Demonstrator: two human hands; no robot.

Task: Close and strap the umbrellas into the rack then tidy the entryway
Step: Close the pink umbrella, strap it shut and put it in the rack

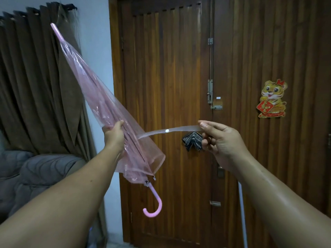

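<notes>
Left grip wrapped round closed pink umbrella, long axis running 11 to 5 o'clock, handle low. Right grip pinching strap end, pulled taut toward 3 o'clock; snap probably mid-strap. Rack unseen.

One translucent pink plastic umbrella, folded, with one curved pink hook handle and one clear closing strap carrying a single white snap button. Two bare hands up: one left hand, one right hand. Behind them, one small folded dark grey striped umbrella (partly hidden by the right hand). One gold-and-red tiger sticker on the one brown slatted wooden double door. One brown pleated curtain. One grey cushioned sofa.
</notes>
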